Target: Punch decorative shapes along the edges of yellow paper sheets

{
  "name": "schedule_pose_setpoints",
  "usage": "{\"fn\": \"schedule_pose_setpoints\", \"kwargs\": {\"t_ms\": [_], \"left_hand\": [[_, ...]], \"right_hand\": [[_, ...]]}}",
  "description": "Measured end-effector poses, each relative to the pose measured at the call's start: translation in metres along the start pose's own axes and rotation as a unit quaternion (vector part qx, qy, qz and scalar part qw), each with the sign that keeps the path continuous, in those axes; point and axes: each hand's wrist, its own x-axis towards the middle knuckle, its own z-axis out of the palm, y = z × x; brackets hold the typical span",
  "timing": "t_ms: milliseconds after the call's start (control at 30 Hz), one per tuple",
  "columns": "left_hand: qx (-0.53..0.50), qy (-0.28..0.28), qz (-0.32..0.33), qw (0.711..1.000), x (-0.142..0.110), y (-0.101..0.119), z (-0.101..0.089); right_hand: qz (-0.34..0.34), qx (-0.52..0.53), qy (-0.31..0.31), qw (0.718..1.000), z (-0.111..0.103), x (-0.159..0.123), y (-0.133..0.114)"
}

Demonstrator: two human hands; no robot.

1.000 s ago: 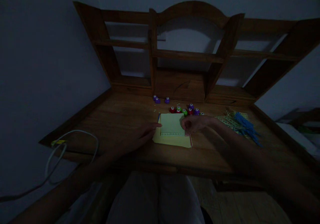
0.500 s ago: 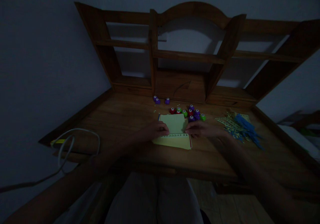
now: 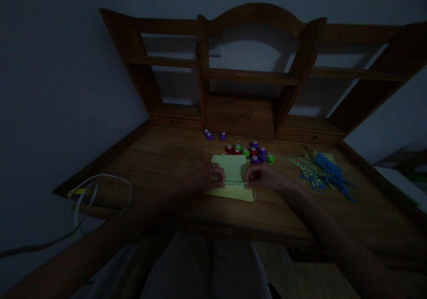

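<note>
A pale green sheet of paper (image 3: 235,166) lies over a stack of yellow paper (image 3: 230,193) on the wooden desk. Along the green sheet's near edge runs a row of small dark shapes, too dim to make out exactly. At the left end of that row, my left hand (image 3: 214,175) pinches the sheet's edge between thumb and fingers. My right hand (image 3: 258,175) does the same at the right end, its fingers curled. Just beyond the paper stand several purple, red and green craft punches (image 3: 254,152) with white-and-dark round tops.
Two purple punches (image 3: 209,136) and a third (image 3: 223,135) sit farther back, near scattered paper bits. On the right lies a pile of blue and yellow punched strips (image 3: 325,167). A white cable (image 3: 110,176) loops over the left edge. A wooden shelf unit (image 3: 247,74) rises behind.
Both hands have come slightly nearer and lower with the green sheet's near edge, which now covers more of the yellow paper. The view has shifted a little.
</note>
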Motion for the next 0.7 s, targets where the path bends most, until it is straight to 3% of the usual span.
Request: {"fn": "schedule_pose_setpoints", "kwargs": {"t_ms": [133,300,433,700], "left_hand": [[0.008,0.017,-0.005,1.0,-0.003,0.001,0.004],[0.061,0.034,0.03,0.997,-0.008,0.006,0.006],[0.136,-0.002,0.068,0.988,-0.008,0.02,0.002],[0.304,-0.06,0.141,0.94,-0.017,0.044,-0.002]], "right_hand": [[-0.011,-0.045,0.037,0.998,0.009,0.001,-0.004],[-0.096,-0.119,0.069,0.986,0.017,0.002,-0.015],[-0.12,-0.118,0.052,0.984,0.019,0.001,-0.019],[-0.129,-0.175,0.054,0.975,0.027,-0.008,-0.023]]}}
